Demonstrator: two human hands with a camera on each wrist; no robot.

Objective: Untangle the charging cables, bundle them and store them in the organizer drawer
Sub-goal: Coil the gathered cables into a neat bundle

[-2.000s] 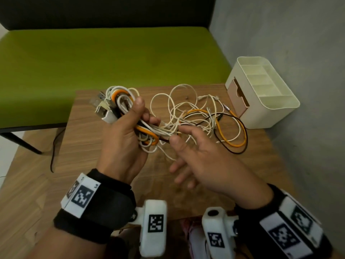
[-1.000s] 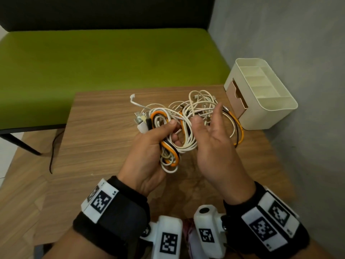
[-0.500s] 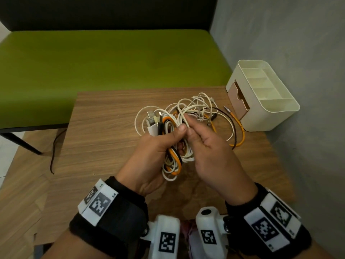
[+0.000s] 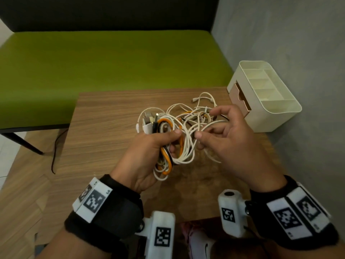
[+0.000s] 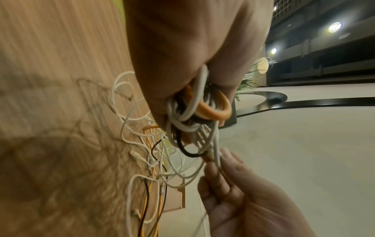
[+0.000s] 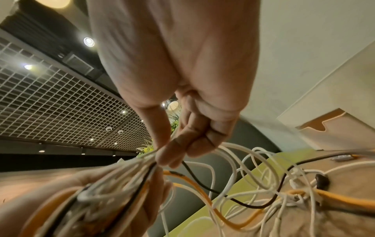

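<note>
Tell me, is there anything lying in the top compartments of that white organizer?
No: in the head view the organizer shows only bare compartments on top, while the cables are in the hands over the table.

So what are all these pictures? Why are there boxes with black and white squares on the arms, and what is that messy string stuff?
No robot here: these are a person's two hands. The boxes are small cameras strapped to the wrists, and the squares are printed markers on them. One picture comes from a camera on the person's head, looking down. The other two come from the wrist cameras, looking along each hand.

The stringy stuff is a tangle of charging cables: white, orange and black ones. The left hand grips a bunch of them. The right hand pinches some white strands, pulling them apart. Part of the tangle lies on the wooden table. Beside it stands a cream organizer with a small drawer, which is shut.
</note>
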